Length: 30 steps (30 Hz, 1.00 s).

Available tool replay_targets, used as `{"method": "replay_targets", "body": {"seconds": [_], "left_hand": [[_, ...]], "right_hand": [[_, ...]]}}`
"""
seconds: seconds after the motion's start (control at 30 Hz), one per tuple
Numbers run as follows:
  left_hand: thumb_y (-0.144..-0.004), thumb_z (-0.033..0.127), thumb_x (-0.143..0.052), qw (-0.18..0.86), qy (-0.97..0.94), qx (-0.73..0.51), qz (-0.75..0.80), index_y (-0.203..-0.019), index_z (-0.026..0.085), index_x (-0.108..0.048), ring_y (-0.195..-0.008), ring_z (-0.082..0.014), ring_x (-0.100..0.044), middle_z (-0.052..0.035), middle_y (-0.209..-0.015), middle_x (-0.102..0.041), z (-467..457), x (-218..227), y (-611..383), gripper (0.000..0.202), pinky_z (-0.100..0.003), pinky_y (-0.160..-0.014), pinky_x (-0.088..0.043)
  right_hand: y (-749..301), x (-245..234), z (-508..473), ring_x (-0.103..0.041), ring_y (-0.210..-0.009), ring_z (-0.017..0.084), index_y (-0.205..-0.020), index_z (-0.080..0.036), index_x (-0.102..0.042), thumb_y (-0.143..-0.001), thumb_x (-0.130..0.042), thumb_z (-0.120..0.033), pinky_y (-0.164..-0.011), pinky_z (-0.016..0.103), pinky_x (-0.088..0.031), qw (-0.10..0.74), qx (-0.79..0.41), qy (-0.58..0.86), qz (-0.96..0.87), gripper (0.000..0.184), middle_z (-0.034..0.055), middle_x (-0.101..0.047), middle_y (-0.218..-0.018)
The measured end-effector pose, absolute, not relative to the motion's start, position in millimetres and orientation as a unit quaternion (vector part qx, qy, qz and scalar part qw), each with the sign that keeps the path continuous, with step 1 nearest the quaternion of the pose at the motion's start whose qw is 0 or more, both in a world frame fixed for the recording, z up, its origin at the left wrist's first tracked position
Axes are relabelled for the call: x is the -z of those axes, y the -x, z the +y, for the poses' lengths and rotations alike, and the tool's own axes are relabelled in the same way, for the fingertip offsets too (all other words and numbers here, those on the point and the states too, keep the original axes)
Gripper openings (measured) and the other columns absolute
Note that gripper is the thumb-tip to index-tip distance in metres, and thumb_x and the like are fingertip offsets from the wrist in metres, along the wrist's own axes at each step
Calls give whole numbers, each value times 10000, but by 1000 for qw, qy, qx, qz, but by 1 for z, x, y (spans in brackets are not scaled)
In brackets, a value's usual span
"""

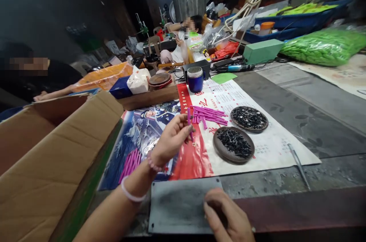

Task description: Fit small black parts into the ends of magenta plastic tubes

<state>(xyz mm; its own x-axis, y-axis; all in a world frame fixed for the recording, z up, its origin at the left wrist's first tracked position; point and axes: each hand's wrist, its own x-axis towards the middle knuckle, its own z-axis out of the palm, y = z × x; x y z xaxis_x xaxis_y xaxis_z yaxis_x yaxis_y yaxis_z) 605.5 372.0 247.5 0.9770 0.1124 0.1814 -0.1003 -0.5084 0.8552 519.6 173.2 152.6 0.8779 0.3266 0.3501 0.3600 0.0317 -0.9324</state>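
Observation:
My left hand (pixel 175 135) is closed in a pinch on a thin magenta stick (pixel 189 116), held upright above the red strip of a calendar sheet (pixel 274 150). Just beyond it lies a loose pile of magenta sticks (pixel 210 115). A second bunch of these sticks (pixel 132 162) rests left of my wrist. My right hand (pixel 228 215) is curled at the right edge of a grey metal plate (pixel 183 205); its fingertips are hidden. Two round dishes, a nearer dish (pixel 223 155) and a farther dish (pixel 264 129), hold small dark slender pieces.
A cardboard box (pixel 71 139) stands at the left. Tweezers (pixel 299 165) lie at the right. Behind are a blue jar (pixel 195 81), a green box (pixel 263 51) and a bag of green pieces (pixel 326 47). One person sits at the left, another at the back.

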Motion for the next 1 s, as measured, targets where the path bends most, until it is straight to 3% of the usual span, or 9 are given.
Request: {"method": "replay_targets", "body": {"seconds": [0.07, 0.13, 0.2, 0.33, 0.43, 0.67, 0.77, 0.87, 1.0], "left_hand": [[-982, 298, -507, 576, -810, -110, 33, -1188, 150, -538, -614, -114, -640, -57, -887, -671, 355, -253, -564, 256, -222, -553, -521], [-880, 319, -714, 754, -643, -97, 97, -1053, 161, -607, -590, -98, -655, -37, -856, -694, 338, -253, -525, 258, -190, -537, -527], [-771, 293, -850, 842, -510, -102, 142, -933, 163, -640, -592, -94, -676, -16, -816, -714, 325, -248, -493, 295, -173, -547, -542], [-731, 233, -894, 869, -436, -136, 192, -832, 153, -678, -641, -99, -701, -13, -827, -733, 312, -230, -451, 252, -182, -613, -572], [-761, 239, -870, 867, -438, -134, 195, -821, 170, -683, -668, -108, -696, -12, -854, -729, 313, -215, -428, 208, -200, -637, -571], [-871, 251, -729, 731, -666, -11, 150, -749, 197, -678, -777, -165, -681, -30, -829, -735, 333, -210, -393, 143, -224, -730, -542], [-962, 294, -596, 631, -766, 38, 115, -952, 239, -725, -833, -194, -696, -48, -905, -753, 334, -208, -388, 140, -246, -771, -550], [-1014, 270, -485, 559, -824, 54, 73, -1271, 312, -656, -975, -214, -719, -64, -1118, -754, 332, -202, -389, 311, -264, -862, -562], [-959, 192, -513, 462, -885, -58, 7, -1371, 378, -611, -967, -230, -751, -43, -1121, -772, 334, -213, -400, 462, -244, -825, -588]], "right_hand": [[-517, -162, 169, -683, -711, 164, -968, -228, -668, -957, -602, -365, -657, 226, -570, 712, -54, 679, -171, 152, 41, -688, -843], [-513, -173, 166, -716, -809, 185, -1043, -233, -667, -924, -665, -400, -703, 236, -595, 729, -104, 664, -130, 205, 59, -714, -924], [-509, -182, 167, -732, -858, 191, -1080, -245, -655, -883, -728, -389, -735, 243, -610, 746, -141, 638, -130, 255, 59, -728, -960], [-500, -194, 174, -727, -753, 156, -1085, -250, -657, -856, -769, -360, -651, 218, -608, 778, -195, 579, -146, 277, 41, -738, -919], [-495, -198, 177, -665, -598, 109, -941, -206, -684, -884, -738, -347, -553, 182, -561, 768, -232, 571, -174, 161, 20, -708, -788], [-498, -202, 169, -538, -507, 85, -754, -170, -616, -883, -679, -304, -480, 180, -456, 678, -299, 635, -219, 196, -17, -600, -644], [-496, -200, 168, -547, -564, 99, -748, -182, -599, -870, -643, -242, -512, 183, -450, 621, -297, 672, -272, 144, -21, -591, -647], [-496, -197, 167, -571, -598, 105, -825, -181, -616, -919, -594, -268, -546, 194, -471, 608, -288, 678, -297, 130, -11, -610, -697], [-505, -196, 155, -614, -613, 115, -1078, -175, -637, -981, -551, -371, -573, 220, -524, 635, -241, 687, -259, 236, 27, -662, -821]]}}
